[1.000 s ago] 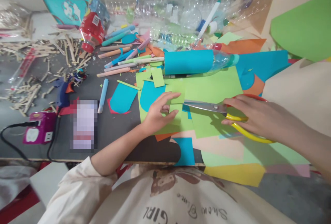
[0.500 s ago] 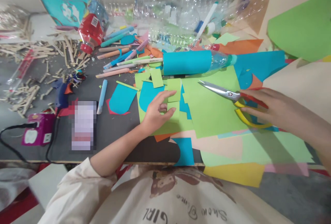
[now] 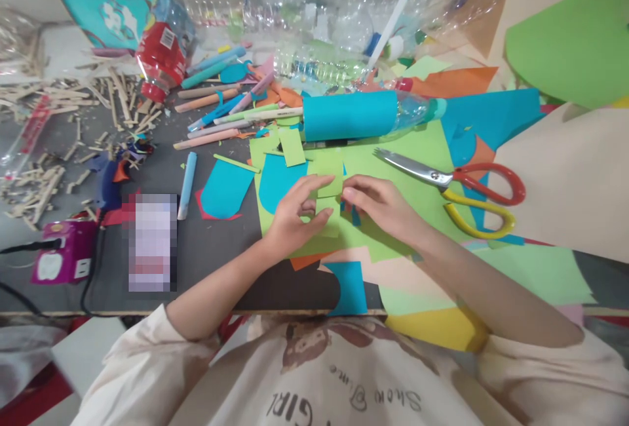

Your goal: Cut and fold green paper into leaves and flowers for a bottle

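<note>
A small light green paper piece (image 3: 328,165) and a second green piece (image 3: 327,226) lie one above the other on a larger green sheet (image 3: 388,167). My left hand (image 3: 295,215) rests over them, index finger and thumb apart, the index fingertip on the upper piece. My right hand (image 3: 381,206) has its thumb and index finger pinched at the right edge of these pieces, where fingers partly hide the paper. Scissors (image 3: 442,180) with one red and one yellow handle lie on the paper to the right, blades slightly apart.
Behind the hands lies a plastic bottle wrapped in blue paper (image 3: 351,116). Blue paper cutouts (image 3: 228,187), rolled paper sticks (image 3: 216,108) and a phone (image 3: 152,242) are to the left. A glue gun (image 3: 111,180) sits by broken wooden sticks (image 3: 46,190). Clear bottles crowd the back.
My right hand has let go of the scissors, leaving them on the paper, and has moved left to the small green pieces. My left hand has stayed nearly in place.
</note>
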Demonstrator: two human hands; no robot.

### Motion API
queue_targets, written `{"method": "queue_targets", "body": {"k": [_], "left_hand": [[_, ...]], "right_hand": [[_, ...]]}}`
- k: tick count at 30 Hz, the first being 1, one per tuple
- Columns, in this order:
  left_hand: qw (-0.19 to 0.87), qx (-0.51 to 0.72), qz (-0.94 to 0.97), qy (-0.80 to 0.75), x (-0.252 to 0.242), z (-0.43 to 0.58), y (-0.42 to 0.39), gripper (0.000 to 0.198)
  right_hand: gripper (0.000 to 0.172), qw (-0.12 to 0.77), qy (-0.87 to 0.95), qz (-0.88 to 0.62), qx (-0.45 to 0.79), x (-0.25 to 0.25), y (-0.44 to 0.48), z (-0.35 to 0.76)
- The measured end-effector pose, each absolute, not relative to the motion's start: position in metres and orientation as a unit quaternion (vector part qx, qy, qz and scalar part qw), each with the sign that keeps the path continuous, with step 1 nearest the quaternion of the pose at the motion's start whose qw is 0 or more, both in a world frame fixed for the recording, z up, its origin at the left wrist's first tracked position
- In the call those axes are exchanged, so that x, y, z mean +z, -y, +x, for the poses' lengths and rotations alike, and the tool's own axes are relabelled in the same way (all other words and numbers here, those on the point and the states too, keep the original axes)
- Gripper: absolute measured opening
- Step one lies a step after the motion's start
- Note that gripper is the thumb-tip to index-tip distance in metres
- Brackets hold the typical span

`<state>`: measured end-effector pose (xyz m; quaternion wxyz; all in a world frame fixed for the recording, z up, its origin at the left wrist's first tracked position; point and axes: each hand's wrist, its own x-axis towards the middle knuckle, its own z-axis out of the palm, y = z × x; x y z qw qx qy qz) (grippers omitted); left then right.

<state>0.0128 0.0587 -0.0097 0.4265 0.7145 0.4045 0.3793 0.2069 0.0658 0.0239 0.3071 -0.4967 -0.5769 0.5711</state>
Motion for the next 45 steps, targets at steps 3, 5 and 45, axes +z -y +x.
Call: {"method": "queue_targets", "body": {"k": [3, 5, 45], "left_hand": [[0.414, 0.382, 0.728, -0.392, -0.01, 0.014, -0.059, 0.035], [0.411, 0.375, 0.733, -0.392, -0.011, 0.015, -0.058, 0.035], [0.534, 0.463, 0.528, -0.471, -0.011, 0.016, -0.063, 0.042]], "right_hand": [[0.051, 0.328, 0.537, -0.489, 0.603, 0.016, -0.07, 0.194], [0.053, 0.329, 0.525, -0.492, 0.611, 0.013, -0.07, 0.193], [0.033, 0.425, 0.53, -0.47, 0.563, -0.005, -0.067, 0.198]]}}
